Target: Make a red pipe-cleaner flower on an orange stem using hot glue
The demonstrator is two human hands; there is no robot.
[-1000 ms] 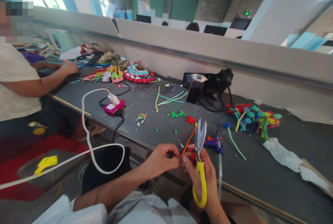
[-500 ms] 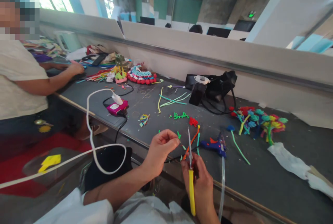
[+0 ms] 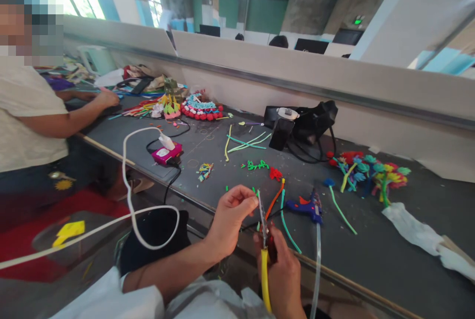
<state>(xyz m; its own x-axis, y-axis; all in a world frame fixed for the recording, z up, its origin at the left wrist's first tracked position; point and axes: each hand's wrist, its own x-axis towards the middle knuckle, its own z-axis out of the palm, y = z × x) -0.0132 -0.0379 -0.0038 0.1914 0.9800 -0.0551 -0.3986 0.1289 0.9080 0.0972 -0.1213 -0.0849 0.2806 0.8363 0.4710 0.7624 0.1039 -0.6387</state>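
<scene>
My right hand (image 3: 282, 274) is wrapped round a pair of scissors (image 3: 263, 210) with a yellow handle, blades pointing up and away from me. My left hand (image 3: 232, 215) is closed in a pinch just left of the blade tips. Whatever lies between its fingertips is too small to make out. Just beyond the blades, an orange stem (image 3: 275, 203) runs up to a red fuzzy flower (image 3: 276, 174). A teal stem (image 3: 287, 225) lies to its right, near a blue glue gun (image 3: 306, 207). Small green curled pieces (image 3: 258, 164) lie farther back.
Loose pale green and teal stems (image 3: 247, 145) lie mid-table. A magenta power block (image 3: 166, 153) with a white cable stands left. Fuzzy flower bunches (image 3: 371, 168) lie right, and a black bag (image 3: 319, 121) is at the back. At far left, a co-worker's hand (image 3: 107, 97) works over the table.
My right hand has brought the scissors leftward, so the blade tips are now beside my left fingertips. My left hand has barely moved and stays pinched.
</scene>
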